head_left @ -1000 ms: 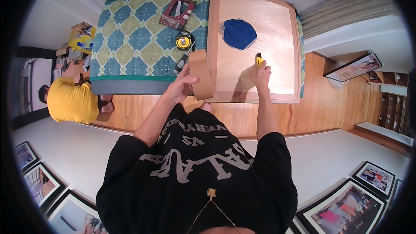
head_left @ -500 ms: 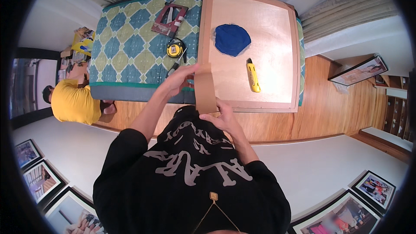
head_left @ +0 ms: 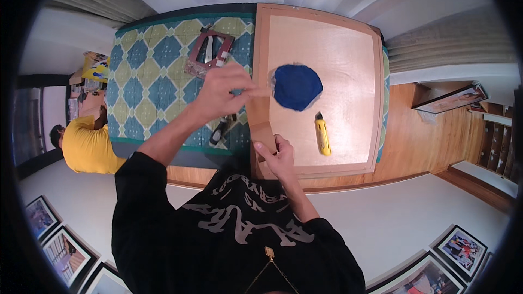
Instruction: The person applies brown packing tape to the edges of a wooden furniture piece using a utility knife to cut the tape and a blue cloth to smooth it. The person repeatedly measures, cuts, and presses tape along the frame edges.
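Note:
A strip of brown tape [head_left: 259, 111] stretches between my two hands over the left edge of a pale board with a brown border [head_left: 348, 49]. At its far end, my left hand [head_left: 227, 91] is closed in a pinch, fingertips pointing right. My right hand [head_left: 277, 157] grips the near end between thumb and fingers, close to the board's front left corner. On the board, right of the strip, lie a round dark blue cloth [head_left: 297, 87] and a yellow utility knife [head_left: 323, 135]. Whether a roll sits inside my right hand is hidden.
The board rests on a bed with a green-and-blue patterned cover [head_left: 141, 60]. Left of my hands lie a maroon frame-shaped tool or package [head_left: 210, 51] and a dark-handled tool [head_left: 219, 130]. A person in a yellow shirt [head_left: 90, 144] is at far left. A framed picture [head_left: 452, 98] leans at right.
My left hand has moved forward and turned palm-down, covering the yellow tape measure. The strip has tipped down toward the board's left edge. The whole view has shifted, with the board lower in it.

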Tool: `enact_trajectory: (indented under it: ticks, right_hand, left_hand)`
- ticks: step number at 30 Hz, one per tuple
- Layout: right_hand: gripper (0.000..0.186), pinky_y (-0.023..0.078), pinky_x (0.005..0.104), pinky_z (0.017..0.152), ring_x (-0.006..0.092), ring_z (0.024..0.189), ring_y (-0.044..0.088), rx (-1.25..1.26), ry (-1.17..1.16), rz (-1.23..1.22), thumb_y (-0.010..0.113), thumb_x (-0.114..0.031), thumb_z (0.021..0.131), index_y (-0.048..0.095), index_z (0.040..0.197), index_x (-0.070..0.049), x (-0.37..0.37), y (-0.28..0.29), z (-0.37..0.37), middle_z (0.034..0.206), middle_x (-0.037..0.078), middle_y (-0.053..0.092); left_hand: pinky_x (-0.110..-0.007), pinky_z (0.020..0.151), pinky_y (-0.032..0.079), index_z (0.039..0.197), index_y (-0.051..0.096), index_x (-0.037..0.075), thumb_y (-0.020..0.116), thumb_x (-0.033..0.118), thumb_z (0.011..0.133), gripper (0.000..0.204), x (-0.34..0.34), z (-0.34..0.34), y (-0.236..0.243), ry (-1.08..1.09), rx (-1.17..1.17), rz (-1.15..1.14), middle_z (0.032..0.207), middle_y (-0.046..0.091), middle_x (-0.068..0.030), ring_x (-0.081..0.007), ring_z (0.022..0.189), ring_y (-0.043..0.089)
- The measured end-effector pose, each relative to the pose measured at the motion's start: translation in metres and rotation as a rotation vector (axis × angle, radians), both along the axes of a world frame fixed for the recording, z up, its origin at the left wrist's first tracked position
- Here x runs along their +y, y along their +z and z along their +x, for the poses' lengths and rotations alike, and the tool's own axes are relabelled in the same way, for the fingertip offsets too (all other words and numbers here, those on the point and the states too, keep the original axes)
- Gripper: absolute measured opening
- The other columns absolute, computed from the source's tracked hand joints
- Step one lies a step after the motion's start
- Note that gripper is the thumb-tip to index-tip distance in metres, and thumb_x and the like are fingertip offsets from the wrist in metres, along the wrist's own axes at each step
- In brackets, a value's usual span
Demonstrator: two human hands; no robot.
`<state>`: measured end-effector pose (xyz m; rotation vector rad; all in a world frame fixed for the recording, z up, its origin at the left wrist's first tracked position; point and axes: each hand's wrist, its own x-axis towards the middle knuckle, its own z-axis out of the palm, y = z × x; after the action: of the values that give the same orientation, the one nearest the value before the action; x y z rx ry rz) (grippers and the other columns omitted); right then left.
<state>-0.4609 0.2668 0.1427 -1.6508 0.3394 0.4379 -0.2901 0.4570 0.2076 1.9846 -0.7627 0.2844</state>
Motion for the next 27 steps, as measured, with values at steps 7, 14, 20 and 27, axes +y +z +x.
enact_trajectory:
  ticks: [7,14,20,27]
  right_hand:
    - [0.038,0.050,0.0240,0.075,0.0092,0.088,0.062,-0.299,-0.050,0.213,0.076,-0.018,0.085,0.059,0.113,0.001,0.030,-0.012,0.120,0.100,0.005,0.067]
    - [0.041,0.048,0.0238,0.081,0.0093,0.091,0.060,-0.102,-0.181,0.389,0.075,-0.016,0.086,0.056,0.119,0.002,0.032,-0.030,0.236,0.103,0.005,0.066]
    - [0.044,0.049,0.0245,0.077,0.0105,0.087,0.061,-0.037,-0.204,0.377,0.077,-0.020,0.085,0.056,0.116,0.003,0.030,-0.021,0.248,0.100,0.006,0.065]
    - [0.044,0.049,0.0242,0.076,0.0100,0.087,0.060,-0.040,-0.250,0.332,0.078,-0.021,0.085,0.056,0.114,0.003,0.034,-0.015,0.240,0.099,0.007,0.065]
  left_hand:
    - [-0.030,0.073,0.049,0.081,0.072,0.003,0.080,0.024,0.077,0.023,0.007,0.188,-0.111,0.061,0.303,0.060,0.078,0.067,-0.0046,-0.0198,0.074,0.062]
    - [-0.037,0.079,0.047,0.086,0.077,0.013,0.077,0.041,0.076,0.030,0.001,0.280,-0.206,0.271,-0.039,0.170,0.094,0.066,-0.0021,-0.0232,0.084,0.060]
    - [-0.033,0.080,0.048,0.095,0.075,0.009,0.079,0.030,0.078,0.027,-0.003,0.281,-0.198,0.208,0.170,-0.001,0.098,0.062,-0.0045,-0.0202,0.088,0.059]
    - [-0.031,0.072,0.049,0.089,0.077,0.014,0.077,0.027,0.080,0.017,-0.018,0.294,-0.204,0.100,0.194,-0.164,0.089,0.064,-0.0020,-0.0177,0.082,0.060]
